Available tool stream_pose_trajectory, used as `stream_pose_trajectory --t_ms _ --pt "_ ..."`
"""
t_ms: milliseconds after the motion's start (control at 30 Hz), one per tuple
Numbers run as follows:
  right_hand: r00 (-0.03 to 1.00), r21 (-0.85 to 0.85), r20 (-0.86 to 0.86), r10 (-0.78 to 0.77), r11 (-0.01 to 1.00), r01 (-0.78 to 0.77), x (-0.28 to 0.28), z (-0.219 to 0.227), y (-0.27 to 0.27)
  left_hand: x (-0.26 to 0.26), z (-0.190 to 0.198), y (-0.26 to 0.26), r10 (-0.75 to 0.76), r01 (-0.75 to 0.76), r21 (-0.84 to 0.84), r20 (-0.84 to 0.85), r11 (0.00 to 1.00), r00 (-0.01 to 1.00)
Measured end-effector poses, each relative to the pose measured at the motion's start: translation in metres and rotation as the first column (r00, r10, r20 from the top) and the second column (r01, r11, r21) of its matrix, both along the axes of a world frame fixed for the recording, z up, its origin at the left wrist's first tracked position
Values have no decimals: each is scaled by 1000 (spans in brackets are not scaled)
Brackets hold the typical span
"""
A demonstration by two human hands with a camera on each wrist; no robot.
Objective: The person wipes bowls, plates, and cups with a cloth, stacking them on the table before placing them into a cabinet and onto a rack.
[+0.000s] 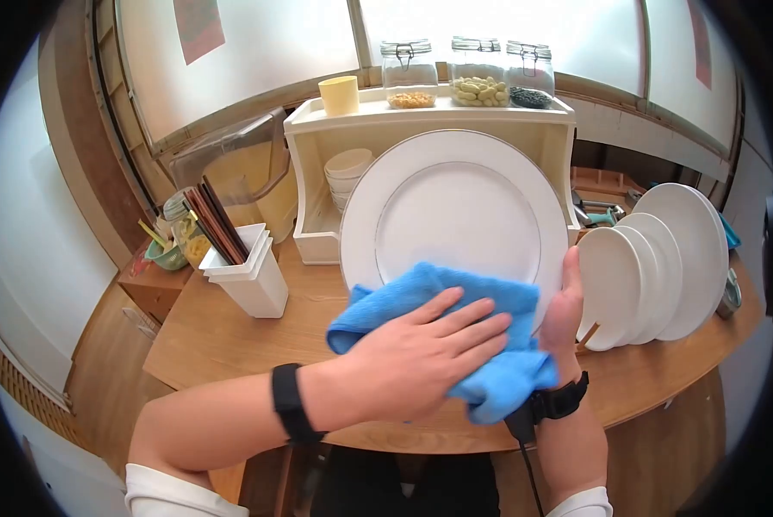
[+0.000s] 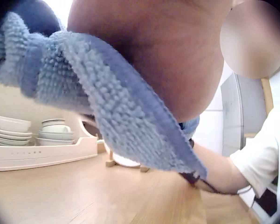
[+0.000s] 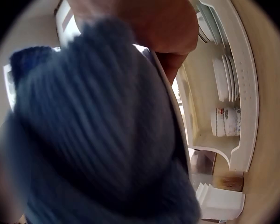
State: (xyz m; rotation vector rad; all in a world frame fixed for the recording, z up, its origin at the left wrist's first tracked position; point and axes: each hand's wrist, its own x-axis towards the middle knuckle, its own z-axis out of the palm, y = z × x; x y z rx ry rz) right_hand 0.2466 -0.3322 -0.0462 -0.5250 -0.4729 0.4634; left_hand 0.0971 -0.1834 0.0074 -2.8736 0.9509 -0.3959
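A large white plate (image 1: 455,207) with a thin rim line stands nearly upright, facing the head camera. My left hand (image 1: 412,358) lies flat with fingers spread on a blue cloth (image 1: 481,297), pressing it to the plate's lower part. My right hand (image 1: 563,314) grips the plate at its lower right edge, thumb up; its other fingers are hidden behind the plate and cloth. Cloth folds (image 2: 116,102) hang below the left palm in the left wrist view. In the right wrist view the cloth (image 3: 98,126) covers much of the picture.
Several white plates (image 1: 610,284) stand upright at the right. White holders (image 1: 261,284) with chopsticks are at the left. Behind stands a cream shelf (image 1: 317,250) with bowls (image 1: 348,164), a yellow cup (image 1: 340,96) and glass jars (image 1: 478,86). The wooden table (image 1: 197,332) curves toward me.
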Motion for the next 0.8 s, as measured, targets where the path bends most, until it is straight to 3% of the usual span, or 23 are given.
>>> stream_pose_trajectory --t_ms 33,100,167,233,267,333,400,467,500,567,633,667,700,733,767,800 --pt "1000 6 -2 -1 1000 1 -1 0 1 -5 4 10 -1 1 6 -2 1000 1000" --pt "992 54 -75 -105 993 109 -8 3 8 -10 13 37 210 -217 46 122 975 970" --pt "986 34 -95 -138 989 141 -12 4 10 -7 28 66 390 -398 -26 272 917 880" --pt "985 9 -85 -148 989 150 -17 6 12 -4 36 78 433 -422 -108 316 900 844" --pt "987 15 -83 -139 990 141 -18 6 12 2 32 83 419 -319 -342 274 884 866" --pt "979 -6 -76 -189 982 189 -18 6 9 6 20 70 405 -132 -721 219 680 888" --pt "973 24 -78 -215 976 218 -18 11 5 -2 -20 62 406 -108 -930 47 350 913" --pt "962 58 -89 -257 963 263 -14 12 1 -16 -69 37 297 -82 -974 -16 213 955" --pt "961 75 -120 -248 963 258 -12 10 0 -20 -83 11 224 122 -989 138 84 965" --pt "960 91 -146 -238 963 252 -11 8 3 -23 -93 -10 201 127 -982 154 139 967" --pt "963 63 -138 -233 968 244 -16 6 7 -22 -93 -16 147 -90 -986 -111 -141 983" --pt "963 66 -135 -235 967 245 -20 8 9 -22 -81 -14 259 -56 -994 -30 92 965" --pt "974 82 -131 -183 977 195 -25 12 11 -20 -72 -3 259 -52 -994 -26 94 966" --pt "983 98 -126 -132 985 144 -28 14 10 -16 -64 10 14 -25 -929 -33 -370 999" --pt "984 98 -123 -131 985 144 -29 13 10 -13 -56 22 -207 -108 -659 75 -744 975" --pt "997 152 -79 4 988 8 -29 11 8 -8 -51 32 -100 44 -772 138 -634 985"
